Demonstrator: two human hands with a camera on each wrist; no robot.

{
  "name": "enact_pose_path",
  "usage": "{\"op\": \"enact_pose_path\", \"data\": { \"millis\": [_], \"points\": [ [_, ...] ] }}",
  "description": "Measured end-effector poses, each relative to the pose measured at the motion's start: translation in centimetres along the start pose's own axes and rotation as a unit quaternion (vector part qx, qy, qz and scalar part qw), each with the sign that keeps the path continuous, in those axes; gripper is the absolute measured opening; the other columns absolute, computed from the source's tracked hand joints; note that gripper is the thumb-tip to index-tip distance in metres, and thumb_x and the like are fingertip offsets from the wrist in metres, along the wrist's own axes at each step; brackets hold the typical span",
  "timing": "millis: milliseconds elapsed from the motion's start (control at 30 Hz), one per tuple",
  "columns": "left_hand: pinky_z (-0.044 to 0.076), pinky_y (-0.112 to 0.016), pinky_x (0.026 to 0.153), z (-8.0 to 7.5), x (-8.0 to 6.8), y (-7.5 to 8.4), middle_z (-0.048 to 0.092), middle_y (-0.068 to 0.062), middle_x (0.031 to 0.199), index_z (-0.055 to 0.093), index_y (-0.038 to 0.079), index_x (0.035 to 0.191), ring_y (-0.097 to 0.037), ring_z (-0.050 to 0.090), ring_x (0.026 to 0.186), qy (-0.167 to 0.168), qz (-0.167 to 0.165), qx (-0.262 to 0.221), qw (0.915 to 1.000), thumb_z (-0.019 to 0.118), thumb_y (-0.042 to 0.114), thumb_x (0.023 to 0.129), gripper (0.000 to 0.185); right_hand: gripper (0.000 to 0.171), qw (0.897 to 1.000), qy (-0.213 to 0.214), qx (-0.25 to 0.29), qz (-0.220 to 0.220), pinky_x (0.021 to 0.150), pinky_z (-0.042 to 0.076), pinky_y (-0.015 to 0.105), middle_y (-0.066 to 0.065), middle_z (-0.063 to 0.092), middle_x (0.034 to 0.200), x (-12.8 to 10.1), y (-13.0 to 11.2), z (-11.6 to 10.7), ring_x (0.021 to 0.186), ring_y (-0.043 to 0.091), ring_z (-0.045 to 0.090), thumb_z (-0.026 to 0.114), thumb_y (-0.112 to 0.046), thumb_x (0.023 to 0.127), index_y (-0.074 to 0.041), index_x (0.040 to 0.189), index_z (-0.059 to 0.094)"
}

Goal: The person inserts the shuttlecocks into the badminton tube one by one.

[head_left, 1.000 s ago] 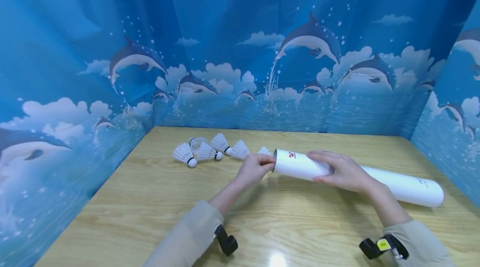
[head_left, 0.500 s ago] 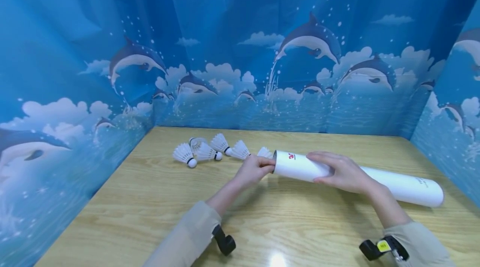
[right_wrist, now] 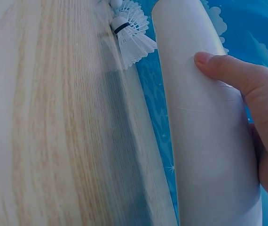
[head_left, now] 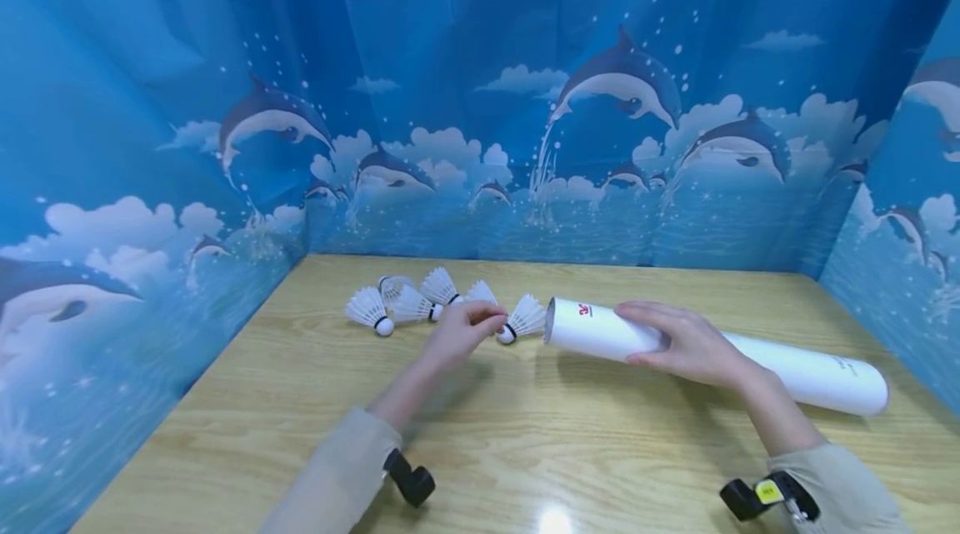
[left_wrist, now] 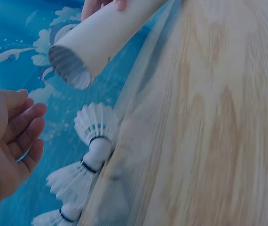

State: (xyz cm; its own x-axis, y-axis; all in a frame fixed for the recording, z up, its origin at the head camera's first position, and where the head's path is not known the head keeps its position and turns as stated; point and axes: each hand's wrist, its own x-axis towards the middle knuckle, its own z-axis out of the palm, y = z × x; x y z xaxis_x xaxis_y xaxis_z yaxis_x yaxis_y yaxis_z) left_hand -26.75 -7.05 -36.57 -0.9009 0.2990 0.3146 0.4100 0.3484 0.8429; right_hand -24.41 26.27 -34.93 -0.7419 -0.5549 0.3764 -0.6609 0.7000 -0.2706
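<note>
Right hand (head_left: pixel 693 344) wrapped over the white tube (head_left: pixel 712 355), thumb (right_wrist: pixel 228 70) and fingers curled round the barrel not far from its open mouth, pinning it flat on the wooden table (head_left: pixel 525 451). Left hand (head_left: pixel 461 334) empty, fingers loosely spread and relaxed in the left wrist view, hovering just short of the nearest shuttlecock (head_left: pixel 521 319). That shuttlecock lying between the two hands, cork end toward the left fingertips, feather skirt toward the tube mouth, a small gap from the rim. Further out beyond the left hand, a loose cluster of shuttlecocks (head_left: pixel 405 303) on the table, then the dolphin-print backdrop (head_left: pixel 480 101) all round.

Likely feather-light, that shuttlecock, and the skirt fragile, easily crushed or bent. Best taken by the cork and the dark band above it, never by the feathers. Tube probably light and stiff card, smooth enough to roll, hence the steadying grip.

Left wrist view looks straight into the tube's open mouth (left_wrist: pixel 68 66) and shows the left palm bare. Right wrist view gives the thumb pressed on the barrel. Only the head view shows the tube's full length and far end.
</note>
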Motion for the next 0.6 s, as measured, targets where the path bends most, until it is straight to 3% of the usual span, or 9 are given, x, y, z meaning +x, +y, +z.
{"op": "enact_pose_path", "data": {
  "millis": [200, 367, 600],
  "points": [
    [0.051, -0.028, 0.069, -3.2, -1.0, -1.3, 0.067, -0.007, 0.078, 0.068, -0.004, 0.097, -0.021, 0.063, 0.077, 0.051, -0.021, 0.020, 0.9983, 0.063, 0.011, 0.088, 0.018, 0.065, 1.000, -0.001, -0.002, 0.002, 0.084, 0.044, 0.057, 0.015, 0.053, 0.129, -0.1, 0.0, 0.1, 0.111, 0.039, 0.052, 0.079, -0.029, 0.073, -0.008, 0.129, 0.053],
    [0.050, -0.032, 0.072, -6.2, -1.5, -2.3, 0.068, -0.011, 0.088, 0.068, -0.002, 0.100, -0.022, 0.063, 0.083, 0.084, -0.038, 0.067, 0.9935, 0.062, 0.014, 0.089, 0.020, 0.065, 1.000, -0.003, -0.003, 0.004, 0.083, 0.044, 0.058, 0.015, 0.053, 0.129, -0.2, 0.1, 0.1, 0.111, 0.039, 0.052, 0.078, -0.031, 0.073, -0.009, 0.129, 0.053],
    [0.047, -0.042, 0.080, -10.5, -2.5, -3.7, 0.067, -0.016, 0.097, 0.065, -0.005, 0.103, -0.029, 0.060, 0.092, 0.115, -0.072, 0.145, 0.9802, 0.061, 0.012, 0.089, 0.022, 0.065, 1.000, 0.000, -0.006, -0.006, 0.083, 0.044, 0.057, 0.015, 0.053, 0.129, 0.0, 0.2, 0.2, 0.111, 0.039, 0.052, 0.080, -0.026, 0.072, -0.009, 0.129, 0.053]
  ]
}}
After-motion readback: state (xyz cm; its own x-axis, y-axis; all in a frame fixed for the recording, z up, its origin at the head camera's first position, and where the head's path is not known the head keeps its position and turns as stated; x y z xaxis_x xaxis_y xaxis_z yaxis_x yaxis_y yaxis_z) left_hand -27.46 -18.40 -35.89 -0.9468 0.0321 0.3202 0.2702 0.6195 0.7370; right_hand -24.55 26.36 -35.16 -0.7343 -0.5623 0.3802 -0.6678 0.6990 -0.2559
